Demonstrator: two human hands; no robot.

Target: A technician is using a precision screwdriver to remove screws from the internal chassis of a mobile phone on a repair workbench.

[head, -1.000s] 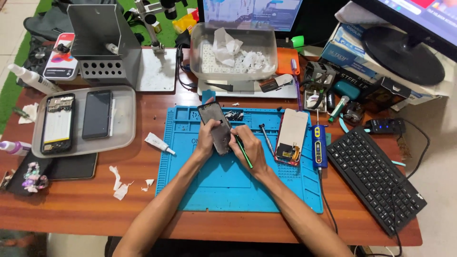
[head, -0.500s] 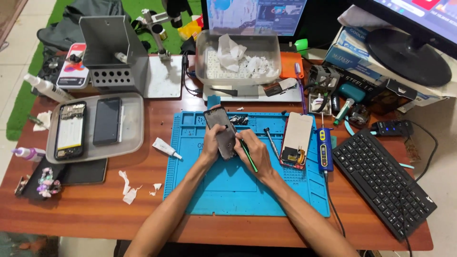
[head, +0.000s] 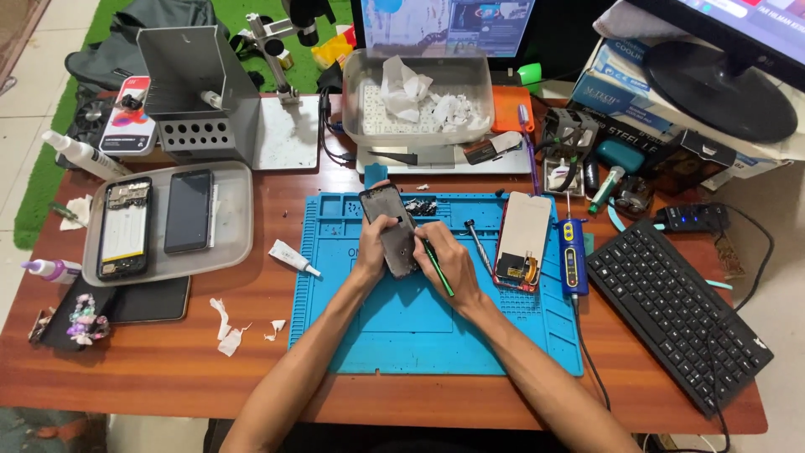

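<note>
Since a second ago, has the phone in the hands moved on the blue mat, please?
No. The phone sits where it did, upper middle of the mat, held by the left hand; only the camera shifted.

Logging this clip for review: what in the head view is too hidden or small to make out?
- Tip of the green tool: hidden by the right hand.
- Lower end of the phone: covered by the left hand.
- Parts inside the opened phone in the grey tray: too small.
- Monitor: cut by the top edge.
</note>
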